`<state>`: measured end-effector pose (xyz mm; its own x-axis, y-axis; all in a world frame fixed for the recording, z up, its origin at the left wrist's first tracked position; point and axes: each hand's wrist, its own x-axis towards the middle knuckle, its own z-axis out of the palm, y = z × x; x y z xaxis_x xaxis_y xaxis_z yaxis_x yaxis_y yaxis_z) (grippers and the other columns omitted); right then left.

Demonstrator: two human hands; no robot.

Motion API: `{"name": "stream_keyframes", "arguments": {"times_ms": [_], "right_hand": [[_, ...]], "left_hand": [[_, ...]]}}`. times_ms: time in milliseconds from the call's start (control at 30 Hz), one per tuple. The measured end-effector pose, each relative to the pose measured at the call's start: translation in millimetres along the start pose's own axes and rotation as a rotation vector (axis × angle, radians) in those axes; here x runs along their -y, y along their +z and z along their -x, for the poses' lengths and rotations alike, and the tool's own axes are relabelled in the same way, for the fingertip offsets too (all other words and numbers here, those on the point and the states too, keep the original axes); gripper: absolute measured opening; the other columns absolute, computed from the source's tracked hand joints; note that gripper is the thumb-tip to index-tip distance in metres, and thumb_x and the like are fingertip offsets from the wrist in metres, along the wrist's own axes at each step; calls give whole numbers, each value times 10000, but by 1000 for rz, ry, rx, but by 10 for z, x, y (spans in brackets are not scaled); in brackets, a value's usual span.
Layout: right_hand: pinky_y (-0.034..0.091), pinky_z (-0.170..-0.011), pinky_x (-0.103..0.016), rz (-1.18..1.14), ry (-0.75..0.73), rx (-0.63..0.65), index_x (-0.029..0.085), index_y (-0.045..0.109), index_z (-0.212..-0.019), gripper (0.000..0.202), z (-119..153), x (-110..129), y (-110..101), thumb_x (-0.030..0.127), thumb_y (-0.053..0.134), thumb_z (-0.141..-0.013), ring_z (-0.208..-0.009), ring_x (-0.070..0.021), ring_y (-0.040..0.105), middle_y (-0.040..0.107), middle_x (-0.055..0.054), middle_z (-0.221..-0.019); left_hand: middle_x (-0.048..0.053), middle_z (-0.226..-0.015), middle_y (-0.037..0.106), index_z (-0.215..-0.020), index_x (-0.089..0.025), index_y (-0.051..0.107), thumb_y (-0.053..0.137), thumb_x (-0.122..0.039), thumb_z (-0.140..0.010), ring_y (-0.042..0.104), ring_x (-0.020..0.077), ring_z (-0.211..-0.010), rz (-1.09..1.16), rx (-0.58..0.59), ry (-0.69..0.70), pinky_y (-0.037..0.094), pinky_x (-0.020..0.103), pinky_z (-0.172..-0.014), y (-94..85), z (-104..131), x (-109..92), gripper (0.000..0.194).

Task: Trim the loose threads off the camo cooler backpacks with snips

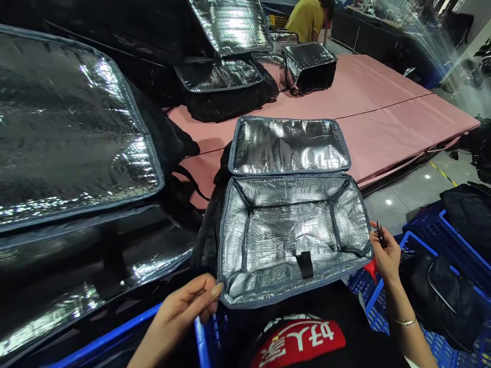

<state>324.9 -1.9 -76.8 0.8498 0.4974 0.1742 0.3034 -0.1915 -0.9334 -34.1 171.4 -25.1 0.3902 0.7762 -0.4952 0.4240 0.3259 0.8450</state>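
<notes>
An open cooler bag (291, 230) with silver foil lining and grey edging faces me, its foil-lined lid (289, 145) folded back towards the pink table. A short black strap (305, 265) lies over its near inner wall. My left hand (194, 301) pinches the bag's near left corner between thumb and fingers. At the right edge is my right hand (387, 253), its fingers bent round small dark snips (379, 235) and touching the bag's side.
More foil-lined bags stand at the left (69, 122) and on the pink table (402, 107) behind. Blue crates (460, 240) with black bags are at the right. Across the table a person in a yellow top (305, 20) bends down.
</notes>
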Motion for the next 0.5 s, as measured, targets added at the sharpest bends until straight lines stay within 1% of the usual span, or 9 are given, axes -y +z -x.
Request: {"name": "stream_keyframes", "arguments": {"times_ms": [100, 200, 233, 267, 333, 400, 467, 500], "right_hand": [[465, -799, -362, 28, -10, 27, 148, 664, -954, 283, -35, -9, -12, 346, 559, -781, -881, -216, 594, 658, -92, -1006], [466, -781, -359, 44, -4, 61, 151, 668, -946, 284, -68, -18, -18, 352, 539, -792, -866, -215, 592, 659, -87, -977], [470, -760, -347, 47, -5, 77, 154, 670, -938, 281, -78, -19, -18, 352, 535, -793, -848, -209, 593, 660, -83, -964], [472, -734, -333, 51, -11, 95, 156, 672, -931, 277, -87, -19, -17, 351, 531, -794, -823, -201, 593, 661, -78, -949], [470, -679, -307, 73, -34, 142, 160, 674, -932, 275, -104, -22, -14, 349, 521, -802, -763, -183, 586, 659, -71, -912], [461, -642, -291, 101, -71, 185, 160, 671, -947, 283, -119, -31, -10, 350, 507, -818, -729, -174, 577, 651, -71, -890], [452, -630, -286, 133, -118, 207, 162, 669, -965, 290, -134, -38, -8, 354, 493, -838, -716, -173, 569, 641, -71, -865], [448, -630, -285, 150, -140, 213, 165, 667, -976, 293, -141, -38, -9, 356, 486, -848, -710, -172, 567, 636, -68, -845]], "left_hand": [[-31, -453, 422, -495, -180, 496, 624, -577, -624, 347, 81, -432, -82, -3, 41, 305, 195, -409, -1, -2, -77, 436], [-22, -443, 447, -484, -193, 510, 619, -600, -597, 367, 95, -412, -158, 37, 54, 324, 219, -409, -39, -14, -145, 437], [-17, -448, 461, -486, -199, 522, 620, -605, -586, 384, 103, -413, -182, 29, 72, 335, 228, -411, -56, -17, -183, 430], [-13, -460, 477, -491, -205, 532, 619, -606, -583, 403, 112, -419, -195, -8, 106, 348, 237, -418, -70, -21, -233, 420], [-11, -500, 504, -514, -219, 536, 598, -596, -610, 443, 129, -455, -182, -132, 208, 389, 252, -459, -84, -43, -374, 394], [-6, -583, 552, -591, -232, 551, 576, -568, -646, 508, 150, -542, -136, -245, 309, 446, 271, -556, -77, -121, -558, 341], [16, -731, 618, -746, -233, 582, 581, -545, -633, 575, 183, -701, -122, -264, 372, 477, 303, -706, -58, -297, -759, 332], [35, -837, 639, -846, -224, 587, 584, -537, -616, 589, 200, -799, -144, -260, 382, 469, 324, -784, -49, -426, -858, 389]]}}
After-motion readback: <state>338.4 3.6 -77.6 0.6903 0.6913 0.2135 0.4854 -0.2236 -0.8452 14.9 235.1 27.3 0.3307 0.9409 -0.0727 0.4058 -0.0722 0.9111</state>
